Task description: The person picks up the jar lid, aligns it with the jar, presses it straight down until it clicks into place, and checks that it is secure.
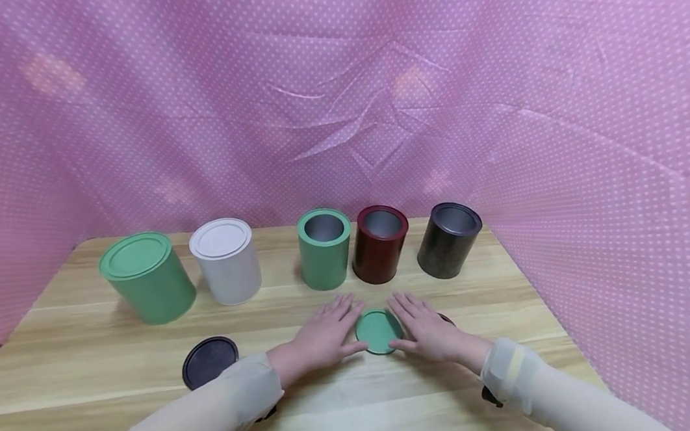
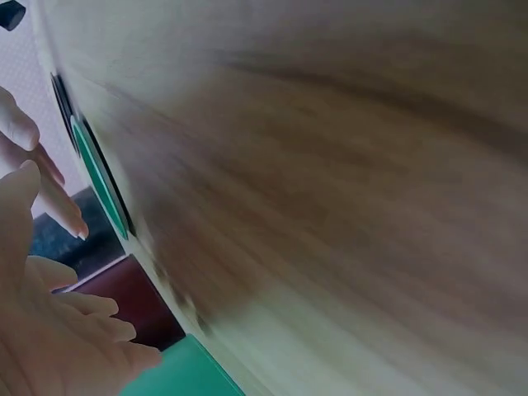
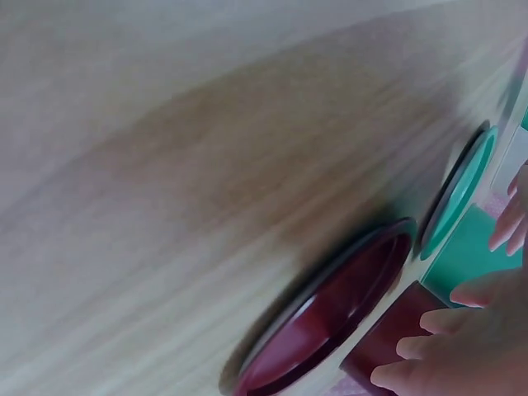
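Note:
Flat on the wooden table lies a round green lid (image 1: 377, 331), between two hands with straight, slightly spread fingers. My left hand (image 1: 322, 337) is held to its left, thumb pointing toward the lid's near edge. On the other side my right hand (image 1: 428, 331) hovers close over the table, its thumb near the lid's lower right rim. Neither hand grips anything. A dark red lid (image 3: 326, 322) lies under the right hand; in the head view only its edge (image 1: 447, 318) shows. Behind the hands stand an open green can (image 1: 325, 265) and an open dark red can (image 1: 375, 259).
An open black can (image 1: 445, 249) stands at the back right. At the back left are a lidded green can (image 1: 155, 287) and a lidded white can (image 1: 231, 273). A black lid (image 1: 210, 361) lies beside the left forearm. Pink dotted cloth (image 1: 339, 111) encloses the table.

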`<state>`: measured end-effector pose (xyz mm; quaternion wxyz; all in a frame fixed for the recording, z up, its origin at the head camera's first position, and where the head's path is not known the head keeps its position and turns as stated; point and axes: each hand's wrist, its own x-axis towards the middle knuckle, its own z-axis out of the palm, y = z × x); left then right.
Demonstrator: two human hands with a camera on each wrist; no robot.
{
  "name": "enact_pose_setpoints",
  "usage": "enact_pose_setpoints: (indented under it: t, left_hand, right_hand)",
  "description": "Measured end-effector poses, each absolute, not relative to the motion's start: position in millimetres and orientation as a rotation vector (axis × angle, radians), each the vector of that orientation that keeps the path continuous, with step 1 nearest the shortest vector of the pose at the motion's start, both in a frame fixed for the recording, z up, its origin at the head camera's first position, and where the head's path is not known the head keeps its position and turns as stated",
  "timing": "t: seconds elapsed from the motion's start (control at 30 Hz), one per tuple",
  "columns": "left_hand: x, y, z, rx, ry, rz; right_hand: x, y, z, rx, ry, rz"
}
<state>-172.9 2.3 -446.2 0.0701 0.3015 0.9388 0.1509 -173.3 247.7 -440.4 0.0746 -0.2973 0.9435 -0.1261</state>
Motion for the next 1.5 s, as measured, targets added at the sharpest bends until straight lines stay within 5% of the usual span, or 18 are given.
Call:
enact_pose_setpoints:
  t: [1.5]
  left_hand:
    - [-164.8,22.6,-454.9,0.829,2.819,0.316]
  right_hand:
    - [-176.5,256.9,-444.9,-0.934,2.726,-0.418]
